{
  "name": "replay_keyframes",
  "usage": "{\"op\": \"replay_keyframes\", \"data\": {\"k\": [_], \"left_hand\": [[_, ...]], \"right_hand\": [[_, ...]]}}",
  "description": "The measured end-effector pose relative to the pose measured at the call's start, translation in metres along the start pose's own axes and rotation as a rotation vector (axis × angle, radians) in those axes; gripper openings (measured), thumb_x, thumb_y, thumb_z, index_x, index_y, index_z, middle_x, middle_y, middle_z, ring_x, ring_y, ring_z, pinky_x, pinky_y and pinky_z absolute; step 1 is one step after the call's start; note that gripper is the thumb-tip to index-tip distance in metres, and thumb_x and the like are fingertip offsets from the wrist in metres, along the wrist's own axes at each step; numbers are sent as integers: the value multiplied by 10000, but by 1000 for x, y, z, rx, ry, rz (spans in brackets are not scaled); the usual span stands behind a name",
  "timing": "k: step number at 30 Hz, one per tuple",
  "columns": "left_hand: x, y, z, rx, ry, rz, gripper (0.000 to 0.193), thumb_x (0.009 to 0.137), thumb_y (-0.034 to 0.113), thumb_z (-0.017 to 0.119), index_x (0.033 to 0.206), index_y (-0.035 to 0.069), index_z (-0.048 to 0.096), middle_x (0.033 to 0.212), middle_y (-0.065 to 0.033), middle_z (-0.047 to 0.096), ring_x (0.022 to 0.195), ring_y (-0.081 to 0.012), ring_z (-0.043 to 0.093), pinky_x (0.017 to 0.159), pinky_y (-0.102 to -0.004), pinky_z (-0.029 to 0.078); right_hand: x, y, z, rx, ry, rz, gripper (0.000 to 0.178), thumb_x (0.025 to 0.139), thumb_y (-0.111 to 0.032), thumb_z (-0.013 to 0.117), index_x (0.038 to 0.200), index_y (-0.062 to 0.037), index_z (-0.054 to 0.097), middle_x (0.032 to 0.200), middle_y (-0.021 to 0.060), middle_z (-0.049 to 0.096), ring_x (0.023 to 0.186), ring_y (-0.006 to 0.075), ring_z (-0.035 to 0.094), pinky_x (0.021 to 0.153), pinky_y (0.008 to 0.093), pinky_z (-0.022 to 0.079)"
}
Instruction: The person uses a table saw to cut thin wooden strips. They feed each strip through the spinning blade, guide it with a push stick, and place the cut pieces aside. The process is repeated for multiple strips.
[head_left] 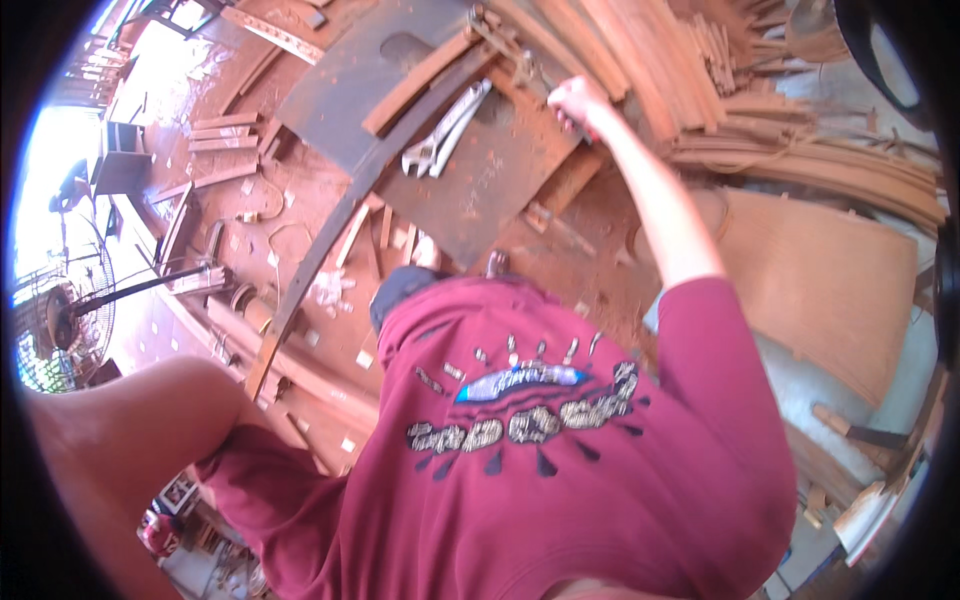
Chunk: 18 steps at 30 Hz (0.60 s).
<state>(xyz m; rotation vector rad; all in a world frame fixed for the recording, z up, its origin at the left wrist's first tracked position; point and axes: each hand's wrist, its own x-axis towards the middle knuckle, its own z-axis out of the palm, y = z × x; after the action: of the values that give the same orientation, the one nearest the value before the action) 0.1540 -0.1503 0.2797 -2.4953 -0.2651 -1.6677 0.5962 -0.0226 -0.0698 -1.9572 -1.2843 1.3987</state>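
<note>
My right hand (577, 105) is closed, at the end of my outstretched arm. It is at the right edge of a dark grey machine table (450, 215), beside a rusty clamp-like metal fitting (515, 55). What the fingers hold, if anything, I cannot make out. To its left an adjustable wrench (430, 150) lies on the table, with a second pale metal tool (460, 130) alongside. A long, dark curved strip (345, 205) crosses the table next to a wooden bar (425, 80). My bent left arm (130, 410) shows at lower left; its hand is out of view.
Stacked curved wooden boards (660, 70) lie at the far right, near a large tan panel (820, 280). A black fan (65, 315) stands at the left. Wood offcuts (225, 140) and sawdust cover the floor. A dark cap (400, 290) shows below the table.
</note>
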Motion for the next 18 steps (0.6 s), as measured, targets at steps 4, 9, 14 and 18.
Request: {"op": "replay_keyframes", "data": {"k": [4, 9, 14, 18], "left_hand": [[-9, 6, -19, 29, -14, -26, 316, 898, 127, 642, 1167, -37, 637, 1021, -133, 665, 901, -243, 636, 819, -371, 503], [-19, 13, -14, 68, 2, -15, 327, 892, 125, 644, 1168, -51, 634, 1010, -136, 663, 891, -240, 632, 818, -362, 497], [-23, -2, -8, 59, 0, -48, 339, 886, 123, 646, 1168, -65, 632, 999, -139, 660, 881, -237, 628, 817, -353, 491], [-20, -16, -7, 36, 32, -78, 349, 882, 121, 648, 1169, -77, 630, 990, -141, 658, 873, -235, 625, 816, -346, 486]], "right_hand": [[-16, -4, -2, 15, -23, -90, 244, 844, -156, 575, 612, -85, 544, 514, 39, 540, 401, 142, 498, 377, 320, 374], [-25, -5, -6, 63, 31, -12, 141, 798, -92, 587, 686, -6, 581, 567, 67, 562, 433, 151, 527, 399, 310, 415], [-23, 0, 1, 52, 40, 77, 151, 760, -105, 614, 669, 9, 578, 586, 75, 583, 442, 156, 540, 406, 316, 427], [-24, -14, -8, 36, 87, 33, 142, 750, -100, 607, 665, 11, 580, 590, 78, 593, 451, 152, 548, 410, 315, 435]]}}
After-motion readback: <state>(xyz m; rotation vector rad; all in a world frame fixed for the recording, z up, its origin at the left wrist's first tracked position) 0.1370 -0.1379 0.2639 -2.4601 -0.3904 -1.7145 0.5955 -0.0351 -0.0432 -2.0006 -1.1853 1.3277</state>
